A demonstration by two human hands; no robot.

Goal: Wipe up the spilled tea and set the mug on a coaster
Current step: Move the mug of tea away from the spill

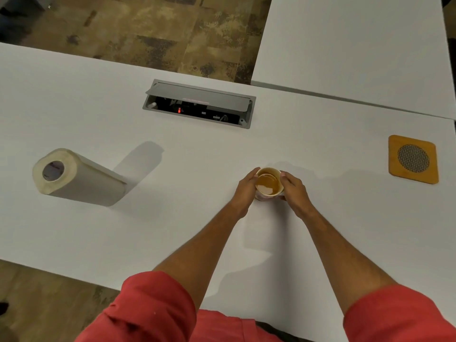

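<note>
A pale mug holding brown tea stands upright on the white table, right of centre. My left hand wraps its left side and my right hand wraps its right side, both touching it. A square wooden coaster with a dark round mesh centre lies flat at the far right, well apart from the mug. A paper towel roll lies on its side at the left. I can make out no spilled tea on the table surface.
An open grey cable box with sockets is set into the table behind the mug. A second white table adjoins at the back right. Patterned carpet shows beyond the far edge.
</note>
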